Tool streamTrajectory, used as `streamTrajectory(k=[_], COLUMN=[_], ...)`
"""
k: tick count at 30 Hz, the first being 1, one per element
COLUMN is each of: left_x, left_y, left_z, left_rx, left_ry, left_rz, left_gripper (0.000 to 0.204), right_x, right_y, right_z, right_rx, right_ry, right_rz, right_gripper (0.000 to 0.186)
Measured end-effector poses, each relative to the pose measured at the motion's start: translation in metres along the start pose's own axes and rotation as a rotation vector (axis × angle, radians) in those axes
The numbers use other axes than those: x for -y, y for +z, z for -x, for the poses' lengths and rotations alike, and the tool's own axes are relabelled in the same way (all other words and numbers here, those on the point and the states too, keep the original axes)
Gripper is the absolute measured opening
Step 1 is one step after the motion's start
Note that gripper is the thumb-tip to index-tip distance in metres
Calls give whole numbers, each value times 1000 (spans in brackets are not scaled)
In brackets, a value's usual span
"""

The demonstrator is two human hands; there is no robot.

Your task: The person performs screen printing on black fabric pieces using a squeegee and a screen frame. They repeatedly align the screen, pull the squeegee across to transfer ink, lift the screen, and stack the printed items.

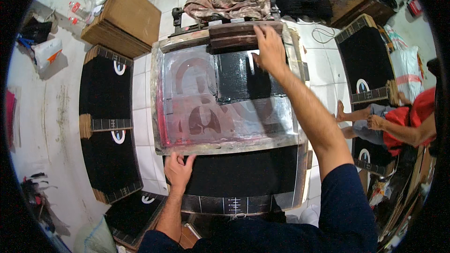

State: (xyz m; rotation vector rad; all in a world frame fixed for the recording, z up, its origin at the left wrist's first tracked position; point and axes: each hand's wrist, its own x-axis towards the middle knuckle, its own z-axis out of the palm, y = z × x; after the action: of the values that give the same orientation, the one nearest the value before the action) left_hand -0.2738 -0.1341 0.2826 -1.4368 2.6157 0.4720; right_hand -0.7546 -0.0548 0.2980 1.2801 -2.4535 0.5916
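Observation:
A screen printing frame [155,89] lies in front of me over a board covered with black fabric [243,173]. Its mesh shows curved shapes, and a wet black ink patch [239,77] spreads over the upper right part. At the far side, a wide dark wooden squeegee [234,40] leans along the frame's inner edge. Fingers of my right hand [272,51] are bent over the squeegee's right part, its thumb on the near side. My left hand [178,171] pinches the frame's near edge close to the left corner.
Boards with black fabric [105,98] and white curved prints line both sides. A crumpled stained cloth [232,0] lies beyond the frame. Stacked brown boards [124,18] stand at the far left. At right sits a person in a red shirt [412,122], one bare foot on the tiled floor.

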Motion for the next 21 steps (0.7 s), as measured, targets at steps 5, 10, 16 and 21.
streamTrajectory(k=[5,10,16,21], left_x=[-14,-2,2,3], left_y=[37,66,66,65], left_z=[-16,-20,-17,-18], left_rx=[-258,-403,-388,-375], left_ry=[482,519,531,536], left_rz=[60,74,73,79], left_gripper=[57,54,55,61], right_x=[-13,-9,-4,-9], right_y=[29,23,31,52], right_z=[-70,-60,-55,-61], right_rx=[225,282,109,235], right_ry=[-69,-97,-100,-66], right_rz=[156,-25,79,115], right_gripper=[76,34,42,29])
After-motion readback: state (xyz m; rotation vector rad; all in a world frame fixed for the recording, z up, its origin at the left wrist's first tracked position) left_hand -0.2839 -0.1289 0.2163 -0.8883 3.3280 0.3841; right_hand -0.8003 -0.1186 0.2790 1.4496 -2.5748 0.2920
